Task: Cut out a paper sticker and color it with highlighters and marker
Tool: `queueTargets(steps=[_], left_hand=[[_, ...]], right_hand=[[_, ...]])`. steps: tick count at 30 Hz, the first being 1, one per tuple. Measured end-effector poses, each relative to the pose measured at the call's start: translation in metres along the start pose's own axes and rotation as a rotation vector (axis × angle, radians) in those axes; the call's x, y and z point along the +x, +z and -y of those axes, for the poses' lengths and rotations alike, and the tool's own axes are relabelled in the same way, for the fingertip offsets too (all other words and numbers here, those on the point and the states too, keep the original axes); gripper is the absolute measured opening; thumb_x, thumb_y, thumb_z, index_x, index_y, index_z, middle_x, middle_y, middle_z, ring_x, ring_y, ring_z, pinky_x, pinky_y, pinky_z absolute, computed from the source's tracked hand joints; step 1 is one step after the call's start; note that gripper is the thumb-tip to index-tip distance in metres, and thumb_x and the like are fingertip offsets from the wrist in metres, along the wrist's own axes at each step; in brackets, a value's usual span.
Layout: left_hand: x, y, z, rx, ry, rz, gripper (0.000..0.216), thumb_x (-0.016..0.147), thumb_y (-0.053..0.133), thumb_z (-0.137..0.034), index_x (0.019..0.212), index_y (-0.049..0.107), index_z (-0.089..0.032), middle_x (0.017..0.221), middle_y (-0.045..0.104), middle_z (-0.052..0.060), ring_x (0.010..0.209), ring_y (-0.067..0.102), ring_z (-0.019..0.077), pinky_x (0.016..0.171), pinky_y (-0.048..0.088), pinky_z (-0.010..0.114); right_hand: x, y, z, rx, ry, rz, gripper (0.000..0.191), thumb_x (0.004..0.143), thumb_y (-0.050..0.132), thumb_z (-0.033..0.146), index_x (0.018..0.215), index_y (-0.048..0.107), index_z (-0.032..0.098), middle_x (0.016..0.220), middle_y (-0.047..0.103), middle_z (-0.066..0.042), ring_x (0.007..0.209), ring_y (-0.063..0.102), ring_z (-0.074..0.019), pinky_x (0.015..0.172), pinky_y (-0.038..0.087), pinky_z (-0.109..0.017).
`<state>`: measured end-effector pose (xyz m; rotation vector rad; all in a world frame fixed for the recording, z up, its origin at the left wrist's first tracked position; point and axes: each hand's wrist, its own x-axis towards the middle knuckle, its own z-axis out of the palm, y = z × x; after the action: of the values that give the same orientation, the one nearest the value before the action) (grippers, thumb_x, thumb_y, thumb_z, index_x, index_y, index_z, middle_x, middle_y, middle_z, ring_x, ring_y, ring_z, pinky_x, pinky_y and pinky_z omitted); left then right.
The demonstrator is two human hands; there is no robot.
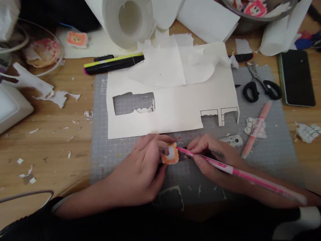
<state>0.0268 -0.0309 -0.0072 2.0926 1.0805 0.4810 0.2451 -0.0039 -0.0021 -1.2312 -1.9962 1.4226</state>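
Observation:
My left hand (pixel 147 164) is closed on a small paper cutout (pixel 174 160) with an orange-coloured border and a pale middle. A finger and thumb pinch its left side. Between the fingers of my right hand (pixel 209 155) is a pink marker (pixel 225 168), its long barrel slanting down to the right. The marker's tip touches, or nearly touches, the cutout's upper right edge. Both hands are over the grey cutting mat (pixel 105 157). Just above them lies a white sheet (pixel 175 110) with cut-out openings. A ruler (pixel 232 140) is partly hidden behind my right hand.
Scissors (pixel 258 83), an orange-pink marker (pixel 257 129) and a phone (pixel 297 78) lie to the right. Black and yellow markers (pixel 115 63) rest at the upper left. A paper roll (pixel 127 23) and a metal bowl (pixel 265 16) stand behind. Paper scraps (pixel 62 97) litter the table.

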Motion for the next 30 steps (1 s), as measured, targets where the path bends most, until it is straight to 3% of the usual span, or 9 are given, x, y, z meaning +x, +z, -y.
queueTargets(steps=[3,7,11,15,22,26,30], left_hand=[[0.0004,-0.0003,0.0003,0.000,0.005,-0.003,0.029,0.075,0.049,-0.002,0.097,0.038,-0.018,0.117,0.053,0.011,0.113,0.047,0.0210,0.092,0.043,0.039],[0.0012,0.0001,0.0001,0.000,-0.003,-0.007,0.029,0.074,0.049,-0.002,0.096,0.038,-0.018,0.117,0.054,0.010,0.112,0.048,0.0213,0.090,0.044,0.039],[0.0017,0.0003,-0.0004,0.004,0.000,-0.007,0.029,0.075,0.047,-0.002,0.096,0.038,-0.019,0.117,0.054,0.011,0.112,0.048,0.0224,0.089,0.045,0.041],[0.0014,0.0003,-0.0004,0.003,-0.007,0.004,0.029,0.074,0.047,-0.001,0.096,0.038,-0.019,0.117,0.053,0.011,0.113,0.047,0.0224,0.089,0.044,0.042],[0.0017,-0.0004,-0.0008,0.010,-0.013,0.010,0.029,0.075,0.048,-0.002,0.095,0.038,-0.019,0.117,0.053,0.010,0.113,0.047,0.0216,0.091,0.044,0.041],[0.0016,-0.0013,-0.0014,0.013,-0.017,0.001,0.030,0.073,0.049,-0.001,0.095,0.038,-0.019,0.118,0.055,0.010,0.113,0.048,0.0224,0.090,0.045,0.041],[0.0011,-0.0014,-0.0014,0.016,-0.009,-0.005,0.030,0.072,0.049,-0.001,0.095,0.039,-0.019,0.118,0.055,0.011,0.113,0.049,0.0230,0.090,0.045,0.042]], right_hand=[[0.0012,-0.0008,0.0005,-0.007,-0.014,0.052,0.007,0.080,0.048,0.019,0.074,0.047,0.020,0.072,0.064,-0.003,0.064,0.060,-0.0150,0.055,0.044,-0.027],[0.0016,-0.0005,0.0014,-0.010,0.024,0.001,0.008,0.082,0.048,0.024,0.076,0.049,0.019,0.076,0.066,-0.005,0.067,0.061,-0.0168,0.057,0.045,-0.029],[0.0002,-0.0007,0.0024,-0.009,-0.017,0.053,0.004,0.079,0.050,0.020,0.074,0.050,0.020,0.074,0.065,-0.002,0.066,0.060,-0.0147,0.059,0.046,-0.027],[-0.0005,-0.0012,0.0032,-0.023,0.036,0.027,0.007,0.081,0.049,0.023,0.075,0.050,0.020,0.076,0.066,-0.004,0.066,0.061,-0.0157,0.057,0.045,-0.028],[0.0001,-0.0008,0.0023,-0.044,-0.012,0.011,0.007,0.080,0.048,0.022,0.074,0.049,0.020,0.071,0.064,-0.002,0.062,0.058,-0.0142,0.056,0.044,-0.027],[0.0000,-0.0016,0.0016,-0.031,-0.089,0.068,0.007,0.078,0.050,0.018,0.072,0.049,0.020,0.071,0.062,-0.001,0.064,0.058,-0.0139,0.059,0.045,-0.027],[-0.0002,-0.0024,0.0013,-0.036,-0.020,0.022,0.004,0.080,0.049,0.020,0.075,0.049,0.020,0.072,0.063,-0.002,0.064,0.059,-0.0146,0.057,0.045,-0.027]])
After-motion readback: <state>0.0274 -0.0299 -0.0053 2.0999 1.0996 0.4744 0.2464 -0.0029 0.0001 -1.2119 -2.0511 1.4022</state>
